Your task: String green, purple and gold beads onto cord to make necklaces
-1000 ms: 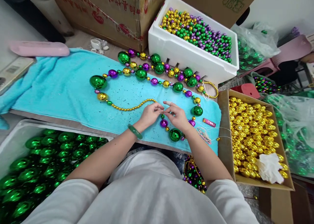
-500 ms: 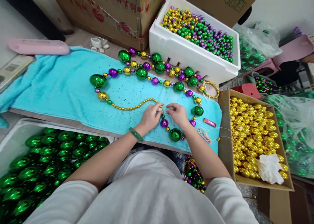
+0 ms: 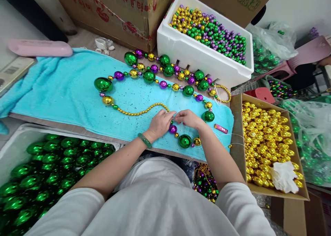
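Observation:
A bead necklace [image 3: 149, 77] of large green, purple and gold balls loops across the blue towel [image 3: 69, 87]. Its thin run of small gold beads [image 3: 139, 112] leads up to my left hand [image 3: 160, 123]. The fingers of that hand are pinched at the join between the gold run and the bigger beads. Close against it, my right hand [image 3: 188, 118] is also pinched at the same spot; the string there is too fine to make out clearly. Behind lies a second bead necklace [image 3: 168, 70]. White string and a small pink packet [image 3: 221, 128] are right of my right hand.
A white foam box [image 3: 204, 53] of small mixed beads stands at the back. To the right is a cardboard box [image 3: 237, 125] of gold beads [image 3: 269, 143]; at the lower left, a bin of large green beads [image 3: 51, 170]. A pink case [image 3: 40, 48] lies at the far left.
My hands have come together at the join. My right forearm has shifted slightly right and now covers the pink and white bundle that showed beside it.

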